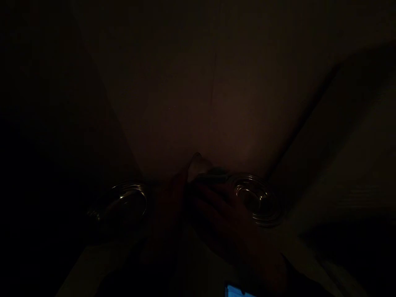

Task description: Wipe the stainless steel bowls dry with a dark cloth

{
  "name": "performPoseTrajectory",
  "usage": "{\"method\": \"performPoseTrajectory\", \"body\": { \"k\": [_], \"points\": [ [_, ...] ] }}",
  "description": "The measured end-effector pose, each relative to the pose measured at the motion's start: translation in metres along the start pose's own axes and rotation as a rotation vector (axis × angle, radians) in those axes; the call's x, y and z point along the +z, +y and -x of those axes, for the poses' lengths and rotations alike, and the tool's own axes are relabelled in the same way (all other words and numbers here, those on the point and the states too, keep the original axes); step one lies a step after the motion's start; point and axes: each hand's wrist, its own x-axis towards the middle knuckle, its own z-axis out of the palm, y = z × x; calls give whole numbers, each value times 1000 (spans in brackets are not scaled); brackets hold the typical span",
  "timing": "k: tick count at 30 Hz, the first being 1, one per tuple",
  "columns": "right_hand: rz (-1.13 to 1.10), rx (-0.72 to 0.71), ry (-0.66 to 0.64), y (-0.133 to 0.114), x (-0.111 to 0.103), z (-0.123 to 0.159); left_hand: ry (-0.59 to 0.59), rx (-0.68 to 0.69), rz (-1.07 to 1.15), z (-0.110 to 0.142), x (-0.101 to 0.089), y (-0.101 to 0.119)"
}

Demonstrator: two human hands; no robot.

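Pale object (pixel 199 166), narrow end forward, long axis unclear

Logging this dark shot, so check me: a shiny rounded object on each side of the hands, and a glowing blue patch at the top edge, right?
Not quite: the head view shows the glowing blue patch at the bottom edge. The rest holds: a shiny rounded object on each side of the hands.

Left hand (pixel 168 198), right hand (pixel 224 212) near pale object (pixel 198 166)
A glinting ring (pixel 121 197) sits at eight o'clock, another ring (pixel 260 199) at four.
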Motion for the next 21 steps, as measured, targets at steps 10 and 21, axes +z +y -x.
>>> {"method": "performPoseTrajectory", "body": {
  "k": [10,21],
  "points": [
    [-19,170,41,19,-13,-1,-126,-125,80,10,10,-8],
    [69,61,52,21,-17,-1,-81,-73,66,14,9,-5]
  ]
}}
